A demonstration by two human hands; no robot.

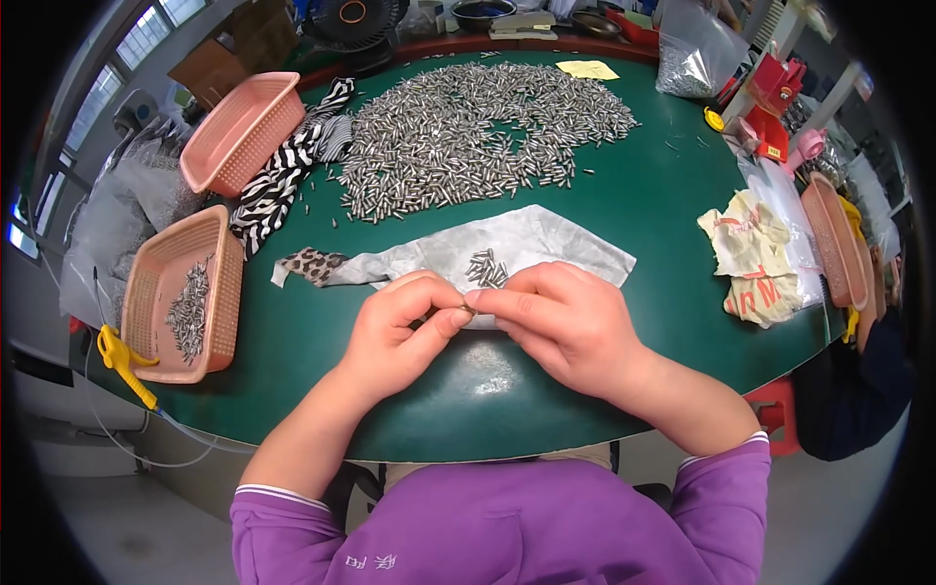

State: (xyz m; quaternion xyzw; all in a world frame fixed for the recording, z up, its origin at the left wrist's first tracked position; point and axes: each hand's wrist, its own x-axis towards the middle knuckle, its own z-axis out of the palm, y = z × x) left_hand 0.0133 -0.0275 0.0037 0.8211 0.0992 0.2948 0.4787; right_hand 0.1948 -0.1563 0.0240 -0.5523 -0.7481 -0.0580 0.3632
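Observation:
My left hand and my right hand meet over the near edge of a grey-white cloth. Both are closed, thumbs and fingertips pinching together around a tiny metal piece. The fingers cover most of that piece, so its exact shape is hidden. Just beyond my fingertips, a little pile of short silver metal pins lies on the cloth. A much larger heap of similar pins spreads over the green table farther away.
At the left are a pink basket holding some pins, another pink basket, a zebra-striped cloth and a yellow air gun. On the right lie a crumpled cream cloth and a long pink basket. A co-worker's dark sleeve shows there.

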